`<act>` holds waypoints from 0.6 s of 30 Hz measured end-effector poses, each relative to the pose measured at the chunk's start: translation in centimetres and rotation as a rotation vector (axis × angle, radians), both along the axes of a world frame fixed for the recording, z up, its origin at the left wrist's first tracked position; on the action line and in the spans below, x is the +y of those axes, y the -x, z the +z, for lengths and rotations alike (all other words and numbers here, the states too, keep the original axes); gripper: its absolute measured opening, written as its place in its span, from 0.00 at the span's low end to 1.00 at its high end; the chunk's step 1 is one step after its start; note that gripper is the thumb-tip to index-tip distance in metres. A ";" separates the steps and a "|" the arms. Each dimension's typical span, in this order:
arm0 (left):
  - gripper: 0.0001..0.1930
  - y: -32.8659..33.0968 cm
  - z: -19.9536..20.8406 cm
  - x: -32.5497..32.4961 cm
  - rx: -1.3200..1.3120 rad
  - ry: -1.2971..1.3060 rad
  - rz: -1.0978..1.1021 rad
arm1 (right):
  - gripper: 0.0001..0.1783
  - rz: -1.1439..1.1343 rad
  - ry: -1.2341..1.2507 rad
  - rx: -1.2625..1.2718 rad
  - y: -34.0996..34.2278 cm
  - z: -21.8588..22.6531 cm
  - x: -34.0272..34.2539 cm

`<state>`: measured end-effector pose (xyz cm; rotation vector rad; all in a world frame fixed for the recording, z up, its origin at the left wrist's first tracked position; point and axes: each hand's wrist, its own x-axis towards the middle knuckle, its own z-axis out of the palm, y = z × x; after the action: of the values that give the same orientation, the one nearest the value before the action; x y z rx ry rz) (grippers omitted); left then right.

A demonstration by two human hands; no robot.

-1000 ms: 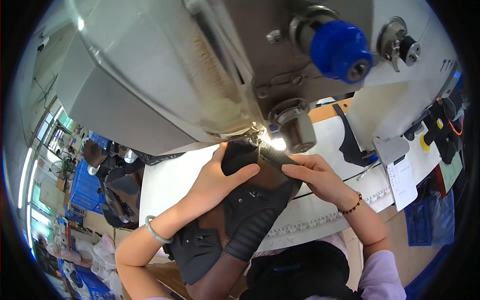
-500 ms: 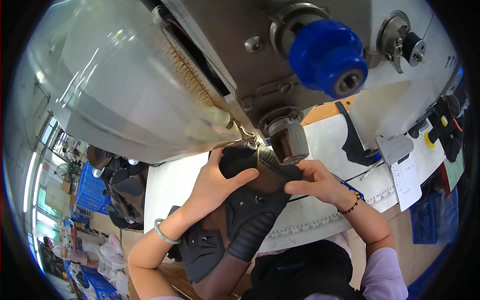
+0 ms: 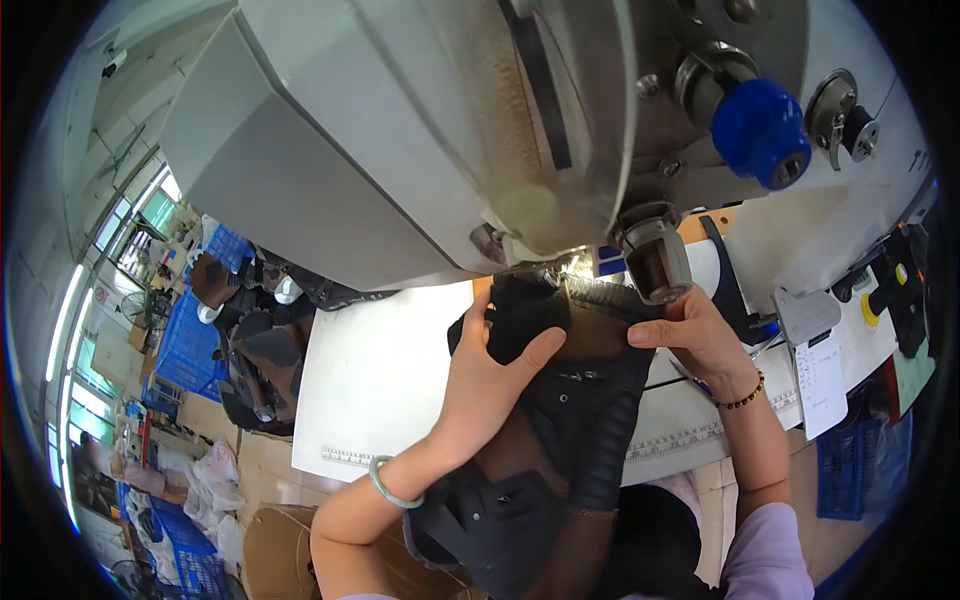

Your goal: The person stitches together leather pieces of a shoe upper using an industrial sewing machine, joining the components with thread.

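A black and brown stitched fabric piece, with sheer brown parts and a ribbed padded panel, lies under the head of a white sewing machine. Its far edge meets the lit needle area, where the needle itself cannot be made out. My left hand holds a bunched black part, thumb on top and index finger along its left side; the other fingers are hidden. At the piece's right edge, my right hand grips with the thumb on top and fingers partly hidden. The near end of the piece hangs over the table edge towards my lap.
The white table has a ruler strip along its front edge. A blue knob juts from the machine. Right of it hang a paper sheet and a loose black strip. Dark pieces and blue crates are at left.
My viewpoint has shifted, so the machine sits further right and shows more of its left side. The fabric piece has turned, its near end swinging right. Both hands keep hold.
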<state>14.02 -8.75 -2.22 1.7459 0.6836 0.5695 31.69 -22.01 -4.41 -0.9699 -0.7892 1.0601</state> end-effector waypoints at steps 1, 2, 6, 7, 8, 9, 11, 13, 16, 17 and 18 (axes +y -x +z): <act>0.43 0.0 0.2 -0.2 0.030 -0.022 0.015 | 0.18 -0.004 -0.003 -0.001 -0.2 0.0 0.1; 0.43 0.1 0.3 -0.2 0.060 -0.045 0.030 | 0.18 0.006 -0.009 0.001 -0.4 0.0 0.3; 0.45 0.1 -0.3 -0.4 0.002 -0.090 0.041 | 0.18 0.023 -0.050 0.025 -1.0 -0.6 0.5; 0.45 0.1 -0.6 -0.3 -0.026 -0.079 0.043 | 0.18 0.020 -0.049 0.021 -1.0 -0.7 0.5; 0.44 0.0 -0.7 -0.2 -0.054 -0.069 0.045 | 0.18 0.012 -0.057 0.032 -0.9 -0.7 0.6; 0.44 -0.1 -0.6 -0.1 -0.059 -0.067 0.042 | 0.17 0.003 -0.064 0.044 -0.9 -0.8 0.7; 0.41 -0.3 -0.2 0.2 -0.093 0.012 0.011 | 0.17 -0.021 -0.062 0.047 -0.9 -0.7 0.9; 0.39 -0.4 0.1 0.6 -0.080 0.042 -0.009 | 0.17 -0.041 -0.062 0.055 -0.6 -0.6 1.1; 0.36 -0.6 0.6 1.3 -0.049 0.070 -0.058 | 0.17 -0.070 -0.064 0.063 -0.5 -0.7 1.0; 0.34 -0.8 0.6 1.4 -0.029 0.069 -0.083 | 0.16 -0.056 -0.063 0.054 -0.6 -0.8 1.0; 0.34 -0.7 0.6 1.4 -0.027 0.064 -0.086 | 0.16 -0.041 -0.066 0.048 -0.6 -0.9 1.1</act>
<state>14.77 -7.32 -1.67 1.6961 0.5989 0.5063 32.29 -20.91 -5.29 -0.8981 -0.7571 1.0124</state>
